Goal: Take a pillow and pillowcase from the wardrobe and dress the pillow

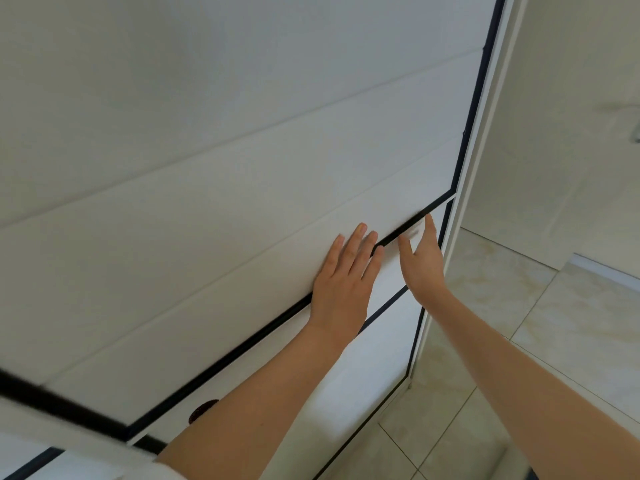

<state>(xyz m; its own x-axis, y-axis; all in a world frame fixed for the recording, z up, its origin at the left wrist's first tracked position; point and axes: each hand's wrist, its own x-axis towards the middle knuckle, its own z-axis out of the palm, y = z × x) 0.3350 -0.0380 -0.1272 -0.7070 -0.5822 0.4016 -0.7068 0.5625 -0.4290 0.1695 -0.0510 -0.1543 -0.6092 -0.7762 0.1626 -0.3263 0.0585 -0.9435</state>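
Two bare forearms reach up from the bottom edge toward the white wardrobe (242, 140), whose front fills most of the view at a steep tilt. Lower down, a white drawer front (346, 386) sits under the left forearm, with a dark round recess (202, 410) partly hidden behind that arm. The left hand (341, 289) lies flat, fingers spread and straight, palm against the white panel, its fingertips reaching the black trim line (408, 226) that crosses the front. Just beside it, the right hand (424, 261) is open, fingers apart, thumb out, held edge-on near the same black line; whether it touches the panel cannot be told. Neither hand grips anything. The wardrobe is closed, so no pillow or pillowcase shows. To the right, pale marbled floor tiles (571, 323) run to a white wall (571, 98).
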